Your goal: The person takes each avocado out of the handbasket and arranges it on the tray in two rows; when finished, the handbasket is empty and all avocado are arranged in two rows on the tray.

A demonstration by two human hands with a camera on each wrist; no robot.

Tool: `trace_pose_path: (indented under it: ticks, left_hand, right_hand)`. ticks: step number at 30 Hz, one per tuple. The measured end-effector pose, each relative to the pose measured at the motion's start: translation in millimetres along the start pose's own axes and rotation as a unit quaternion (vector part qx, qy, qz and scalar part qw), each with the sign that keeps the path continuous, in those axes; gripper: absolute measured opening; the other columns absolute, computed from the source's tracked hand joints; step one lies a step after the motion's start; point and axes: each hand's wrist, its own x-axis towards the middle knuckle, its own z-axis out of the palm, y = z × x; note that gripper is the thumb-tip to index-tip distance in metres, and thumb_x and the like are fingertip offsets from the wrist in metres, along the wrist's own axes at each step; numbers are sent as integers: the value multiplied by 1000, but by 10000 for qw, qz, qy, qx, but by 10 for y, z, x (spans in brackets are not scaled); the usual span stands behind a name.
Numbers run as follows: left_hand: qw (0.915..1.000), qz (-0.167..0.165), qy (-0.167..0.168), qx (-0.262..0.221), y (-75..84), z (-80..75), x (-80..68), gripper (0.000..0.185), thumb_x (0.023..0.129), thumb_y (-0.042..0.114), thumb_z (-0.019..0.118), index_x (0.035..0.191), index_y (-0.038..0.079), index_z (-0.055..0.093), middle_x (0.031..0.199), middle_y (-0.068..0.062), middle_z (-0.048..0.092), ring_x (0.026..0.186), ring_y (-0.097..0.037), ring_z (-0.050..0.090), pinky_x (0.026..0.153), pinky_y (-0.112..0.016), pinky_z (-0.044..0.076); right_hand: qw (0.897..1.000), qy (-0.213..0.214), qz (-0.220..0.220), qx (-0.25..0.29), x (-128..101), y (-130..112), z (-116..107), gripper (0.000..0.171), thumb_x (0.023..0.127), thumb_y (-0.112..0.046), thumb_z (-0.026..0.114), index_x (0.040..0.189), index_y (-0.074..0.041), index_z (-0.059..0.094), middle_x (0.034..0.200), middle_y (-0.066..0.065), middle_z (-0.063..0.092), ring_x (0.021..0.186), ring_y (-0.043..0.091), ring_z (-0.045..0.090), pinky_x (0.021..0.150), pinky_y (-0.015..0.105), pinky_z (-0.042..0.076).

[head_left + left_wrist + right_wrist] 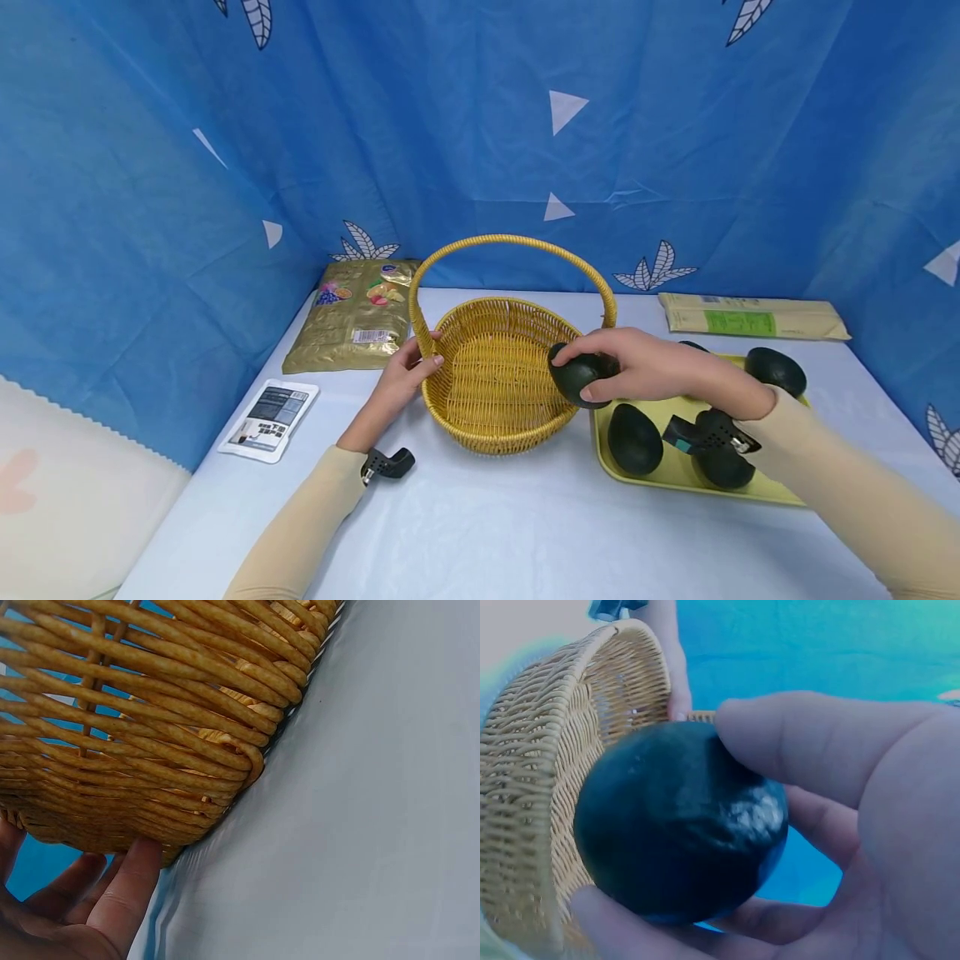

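Note:
A yellow wicker basket (491,375) with a tall hoop handle (510,239) stands upright mid-table, its woven floor showing. At its left side, near the foot of the handle, my left hand (405,371) holds the rim; the thumb (127,892) lies against the weave in the left wrist view. My right hand (637,364) grips a dark green avocado (576,377) over the basket's right rim. Thumb and fingers surround this avocado (679,825) in the right wrist view. Several more avocados (635,439) lie on a yellow tray (622,477) at right, partly hidden by the right arm.
A gold foil bag (345,321) lies behind and left of the basket. Nearer on the left is a small white packet (270,419). A long beige and green package (753,317) rests at the back right. Blue curtain (480,150) hangs behind the white-covered table.

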Motion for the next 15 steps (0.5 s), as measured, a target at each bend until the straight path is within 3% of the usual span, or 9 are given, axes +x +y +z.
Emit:
trace_pose_path:
  ticks: [8, 12, 15]
  left_hand:
    - [10000, -10, 6, 6, 29, -12, -9, 49, 101, 20, 62, 148, 13, 50, 145, -22, 54, 129, -33, 56, 93, -27, 53]
    - [10000, -40, 14, 9, 23, -3, -7, 49, 101, 20, 62, 148, 13, 50, 145, -22, 54, 129, -33, 56, 93, -27, 53]
    - [10000, -50, 35, -1, 18, 10, -1, 49, 101, 20, 63, 148, 14, 51, 145, -22, 55, 128, -34, 57, 93, -28, 53]
  right_hand:
    - [9995, 54, 179, 270, -416, 101, -52, 43, 96, -22, 70, 139, -20, 60, 142, 17, 56, 111, 19, 64, 76, 28, 59]
    - [9992, 269, 189, 226, -618, 243, -55, 43, 97, -23, 71, 138, -18, 60, 140, 17, 57, 86, 7, 60, 65, 25, 53]
    - [9983, 524, 245, 62, -776, 380, -49, 43, 96, -21, 71, 138, -18, 60, 138, 15, 59, 84, 3, 58, 64, 25, 51]
